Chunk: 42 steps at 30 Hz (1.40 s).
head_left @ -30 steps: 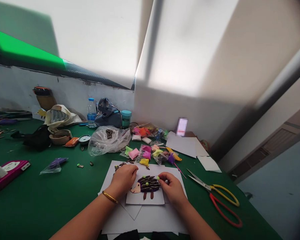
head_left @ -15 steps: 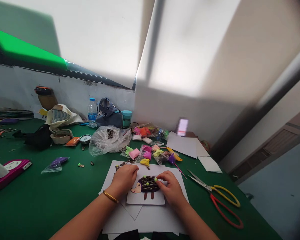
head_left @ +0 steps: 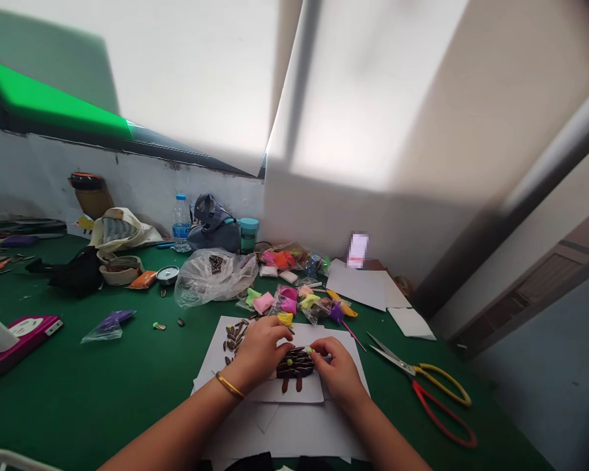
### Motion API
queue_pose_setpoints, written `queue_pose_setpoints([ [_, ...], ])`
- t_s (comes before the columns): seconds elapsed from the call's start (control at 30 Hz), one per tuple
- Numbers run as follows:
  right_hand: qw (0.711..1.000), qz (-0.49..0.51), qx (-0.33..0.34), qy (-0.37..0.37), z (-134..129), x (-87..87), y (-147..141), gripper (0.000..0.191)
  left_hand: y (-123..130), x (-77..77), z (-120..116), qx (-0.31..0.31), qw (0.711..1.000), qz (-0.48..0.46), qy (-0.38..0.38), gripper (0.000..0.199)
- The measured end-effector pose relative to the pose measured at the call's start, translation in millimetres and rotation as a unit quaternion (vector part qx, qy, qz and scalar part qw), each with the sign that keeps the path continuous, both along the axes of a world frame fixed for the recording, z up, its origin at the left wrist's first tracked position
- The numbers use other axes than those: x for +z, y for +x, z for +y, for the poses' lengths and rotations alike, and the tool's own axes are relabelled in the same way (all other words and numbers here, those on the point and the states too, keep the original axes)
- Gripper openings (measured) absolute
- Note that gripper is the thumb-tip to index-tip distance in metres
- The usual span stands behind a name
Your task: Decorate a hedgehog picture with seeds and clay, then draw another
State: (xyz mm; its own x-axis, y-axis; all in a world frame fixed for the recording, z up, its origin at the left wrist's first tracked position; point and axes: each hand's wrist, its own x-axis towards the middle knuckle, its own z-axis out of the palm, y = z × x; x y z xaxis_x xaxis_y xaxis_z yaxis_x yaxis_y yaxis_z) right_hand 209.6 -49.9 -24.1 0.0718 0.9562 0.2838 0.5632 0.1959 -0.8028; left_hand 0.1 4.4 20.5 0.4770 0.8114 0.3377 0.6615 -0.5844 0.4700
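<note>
Hedgehog (head_left: 297,364) between hands (head_left: 340,373), seemingly touched.

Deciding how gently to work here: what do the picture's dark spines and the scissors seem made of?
Spines: probably sunflower seeds in their shells, fairly matte; pointed, dark and pale-striped like the loose seeds.
Scissors: blades likely smooth metal, given their grey sheen; red and yellow handles perhaps plastic.

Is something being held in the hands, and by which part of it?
The right hand seems to pinch a small light-green ball by the side nearest it. Whether the left hand holds anything cannot be told.
</note>
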Motion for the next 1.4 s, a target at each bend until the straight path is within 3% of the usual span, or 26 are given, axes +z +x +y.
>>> queue_pose_setpoints([
  [0.13, 1.0, 0.003, 0.002, 0.004, 1.1, -1.2, 0.4, 0.014, 23.2, 5.8, -0.6, -0.045, 0.998, 0.041, -0.011, 0.012],
  [0.3, 1.0, 0.013, -0.006, -0.002, 3.1, -4.2, 0.6, 0.013, 38.8, 11.2, 3.1, -0.04, 0.992, 0.112, -0.044, 0.012],
  [0.6, 0.998, 0.051, -0.014, -0.044, 2.7, -1.9, -1.5, 0.017, 30.5, 8.9, 18.6, -0.01, 0.992, 0.1, -0.082, 0.016],
  [1.1, 0.996, 0.066, -0.003, -0.06, 13.6, -4.8, -3.8, 0.018, 34.1, 8.6, 38.2, -0.074, 0.974, 0.145, -0.156, 0.021],
  [1.4, 0.997, 0.055, 0.002, -0.062, -0.9, -0.9, -3.5, 0.016, 29.9, 13.9, 22.0, -0.073, 0.982, 0.136, -0.111, 0.017],
])
